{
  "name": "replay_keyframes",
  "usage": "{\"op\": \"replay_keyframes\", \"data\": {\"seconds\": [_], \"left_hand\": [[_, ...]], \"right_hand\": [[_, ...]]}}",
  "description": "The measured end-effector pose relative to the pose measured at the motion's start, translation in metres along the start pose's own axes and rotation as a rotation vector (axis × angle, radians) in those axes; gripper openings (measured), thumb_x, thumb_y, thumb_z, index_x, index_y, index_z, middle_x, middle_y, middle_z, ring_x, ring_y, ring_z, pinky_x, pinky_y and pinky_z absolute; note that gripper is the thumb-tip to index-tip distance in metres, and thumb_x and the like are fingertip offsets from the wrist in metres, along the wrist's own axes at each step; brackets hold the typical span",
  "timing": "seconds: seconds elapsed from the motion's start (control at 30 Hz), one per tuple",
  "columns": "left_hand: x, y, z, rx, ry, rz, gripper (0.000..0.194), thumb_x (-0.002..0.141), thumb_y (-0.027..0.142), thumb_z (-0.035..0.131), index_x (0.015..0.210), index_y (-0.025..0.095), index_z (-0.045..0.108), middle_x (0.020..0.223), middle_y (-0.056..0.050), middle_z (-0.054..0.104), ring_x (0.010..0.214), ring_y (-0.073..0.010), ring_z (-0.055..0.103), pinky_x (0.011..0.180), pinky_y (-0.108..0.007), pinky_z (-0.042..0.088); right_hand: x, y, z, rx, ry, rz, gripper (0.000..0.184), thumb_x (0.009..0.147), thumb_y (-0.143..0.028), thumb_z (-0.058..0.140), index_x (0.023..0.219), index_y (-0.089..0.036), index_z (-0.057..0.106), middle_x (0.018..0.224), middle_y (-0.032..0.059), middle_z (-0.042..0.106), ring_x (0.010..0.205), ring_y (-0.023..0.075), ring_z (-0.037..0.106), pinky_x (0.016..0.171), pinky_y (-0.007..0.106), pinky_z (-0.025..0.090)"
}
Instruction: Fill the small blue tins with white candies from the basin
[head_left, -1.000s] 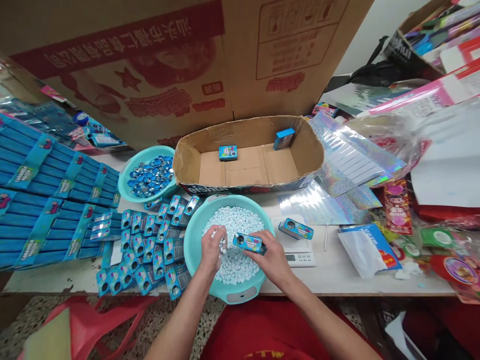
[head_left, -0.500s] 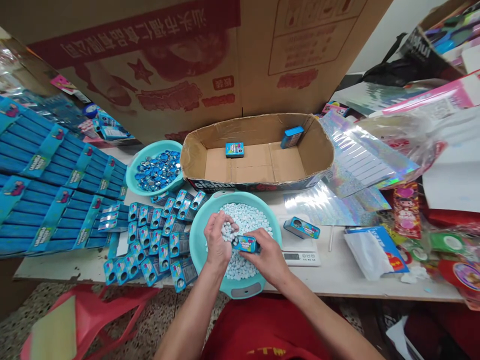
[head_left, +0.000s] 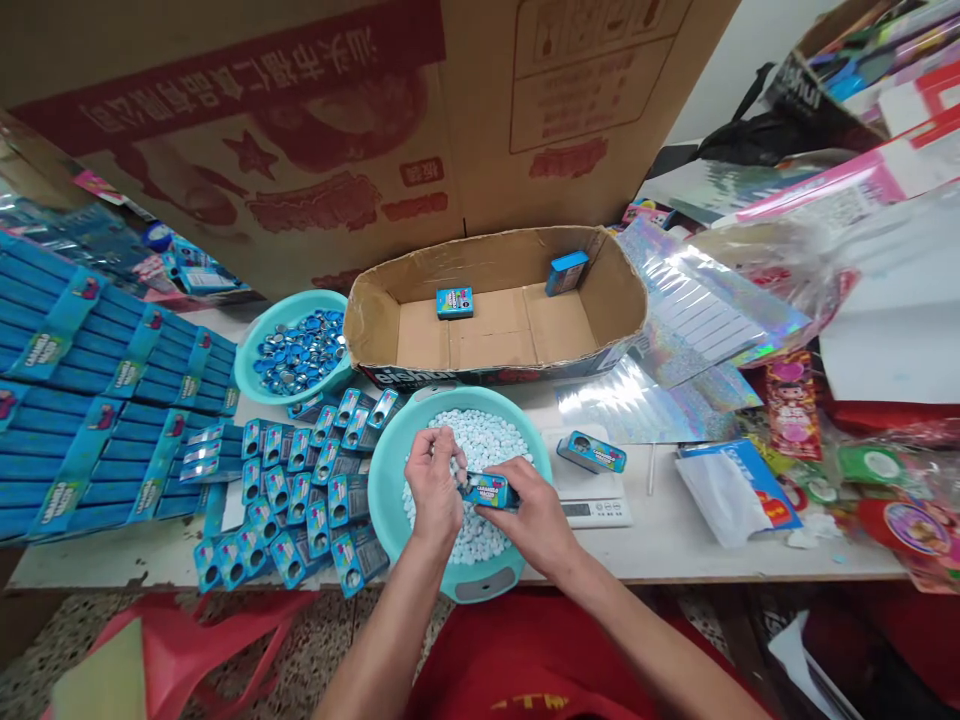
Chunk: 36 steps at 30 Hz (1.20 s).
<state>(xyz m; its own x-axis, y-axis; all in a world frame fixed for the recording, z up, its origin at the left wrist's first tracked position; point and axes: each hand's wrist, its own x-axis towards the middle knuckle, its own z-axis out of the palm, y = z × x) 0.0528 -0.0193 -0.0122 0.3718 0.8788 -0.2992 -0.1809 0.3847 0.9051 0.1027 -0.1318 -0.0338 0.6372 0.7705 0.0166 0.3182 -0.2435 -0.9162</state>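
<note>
Over a teal basin full of small white candy tablets, my right hand grips a small blue candy box lying on its side. My left hand is cupped closed against the box's left end, with a few white tablets showing in its fingers. A second blue box rests on a small white scale just to the right of the basin.
Several open blue boxes lie left of the basin, next to stacked blue cartons. A teal bowl of blue caps stands behind. A cardboard tray holds two blue boxes. Shiny foil sheets and packets crowd the right.
My left hand lifted tablets from the basin and closed in on the left end of the box. My right hand drew the box slightly towards it.
</note>
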Motion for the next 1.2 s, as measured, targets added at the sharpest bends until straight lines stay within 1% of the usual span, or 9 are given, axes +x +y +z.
{"op": "replay_keyframes", "data": {"seconds": [0.17, 0.37, 0.5, 0.6, 0.7, 0.77, 0.9, 1.07, 1.2], "left_hand": [[-0.003, 0.007, 0.004, -0.066, -0.034, 0.019, 0.035, 0.070, 0.043, 0.071, 0.070, 0.017, 0.047, 0.057, 0.006, 0.046, 0.041, -0.0032, 0.040, 0.035, -0.014, 0.026], [0.009, -0.022, 0.003, -0.018, 0.024, -0.059, 0.042, 0.068, 0.048, 0.071, 0.063, 0.017, 0.043, 0.051, 0.008, 0.041, 0.037, -0.0022, 0.035, 0.033, -0.014, 0.024], [0.009, -0.015, 0.003, -0.109, 0.012, -0.068, 0.041, 0.070, 0.049, 0.070, 0.065, 0.016, 0.045, 0.055, 0.006, 0.046, 0.039, -0.0034, 0.039, 0.034, -0.015, 0.027], [0.011, 0.003, -0.001, -0.245, -0.007, -0.159, 0.040, 0.071, 0.047, 0.069, 0.063, 0.016, 0.046, 0.054, 0.005, 0.046, 0.039, -0.0027, 0.038, 0.034, -0.014, 0.026], [0.020, 0.015, -0.011, -0.427, -0.068, -0.297, 0.040, 0.076, 0.044, 0.066, 0.060, 0.017, 0.042, 0.048, 0.007, 0.038, 0.035, -0.0026, 0.031, 0.032, -0.014, 0.021], [0.029, 0.015, -0.019, -0.474, -0.054, -0.365, 0.034, 0.081, 0.041, 0.060, 0.063, 0.018, 0.044, 0.047, 0.007, 0.036, 0.035, -0.0039, 0.032, 0.033, -0.014, 0.024], [0.040, 0.000, -0.028, -0.401, 0.031, -0.568, 0.032, 0.087, 0.035, 0.053, 0.063, 0.017, 0.043, 0.051, 0.005, 0.042, 0.037, -0.0046, 0.038, 0.034, -0.013, 0.027], [0.037, -0.009, -0.027, -0.381, -0.054, -0.505, 0.033, 0.089, 0.037, 0.049, 0.063, 0.017, 0.044, 0.046, 0.006, 0.037, 0.032, -0.0033, 0.030, 0.031, -0.012, 0.021], [0.031, -0.017, -0.008, -0.290, -0.078, -0.595, 0.030, 0.089, 0.036, 0.050, 0.066, 0.017, 0.044, 0.043, 0.008, 0.035, 0.029, -0.0035, 0.029, 0.030, -0.014, 0.019]], "right_hand": [[0.001, -0.005, -0.005, 0.017, 0.032, -0.073, 0.036, 0.068, -0.012, 0.072, 0.100, -0.024, 0.061, 0.094, 0.0039, 0.060, 0.089, 0.0215, 0.057, 0.078, 0.033, 0.047], [0.007, 0.029, 0.011, 0.041, -0.009, 0.044, 0.035, 0.063, -0.009, 0.074, 0.094, -0.023, 0.063, 0.090, 0.0025, 0.060, 0.087, 0.0212, 0.059, 0.077, 0.034, 0.047], [0.006, 0.037, 0.016, 0.152, -0.001, 0.055, 0.037, 0.062, -0.012, 0.077, 0.095, -0.023, 0.064, 0.091, 0.0025, 0.060, 0.088, 0.0210, 0.059, 0.079, 0.033, 0.046], [0.005, 0.037, 0.012, 0.255, 0.026, 0.076, 0.035, 0.062, -0.019, 0.079, 0.093, -0.022, 0.066, 0.090, 0.0026, 0.060, 0.088, 0.0210, 0.058, 0.080, 0.034, 0.045], [0.005, 0.038, 0.006, 0.363, 0.022, 0.083, 0.035, 0.061, -0.028, 0.081, 0.093, -0.023, 0.067, 0.090, 0.0024, 0.060, 0.088, 0.0206, 0.058, 0.082, 0.034, 0.045], [0.004, 0.040, 0.003, 0.408, 0.024, 0.091, 0.037, 0.061, -0.032, 0.082, 0.093, -0.023, 0.068, 0.091, 0.0024, 0.060, 0.088, 0.0206, 0.058, 0.082, 0.033, 0.045], [0.003, 0.043, 0.003, 0.435, 0.029, 0.112, 0.038, 0.058, -0.037, 0.083, 0.090, -0.022, 0.068, 0.089, 0.0025, 0.061, 0.087, 0.0209, 0.058, 0.081, 0.034, 0.046], [-0.008, 0.035, -0.002, 0.427, 0.054, 0.136, 0.039, 0.058, -0.038, 0.083, 0.091, -0.022, 0.068, 0.090, 0.0030, 0.061, 0.087, 0.0211, 0.059, 0.081, 0.033, 0.046], [-0.032, 0.025, -0.026, 0.410, 0.090, 0.155, 0.038, 0.058, -0.038, 0.083, 0.090, -0.023, 0.069, 0.088, 0.0031, 0.062, 0.085, 0.0210, 0.061, 0.077, 0.031, 0.049]]}}
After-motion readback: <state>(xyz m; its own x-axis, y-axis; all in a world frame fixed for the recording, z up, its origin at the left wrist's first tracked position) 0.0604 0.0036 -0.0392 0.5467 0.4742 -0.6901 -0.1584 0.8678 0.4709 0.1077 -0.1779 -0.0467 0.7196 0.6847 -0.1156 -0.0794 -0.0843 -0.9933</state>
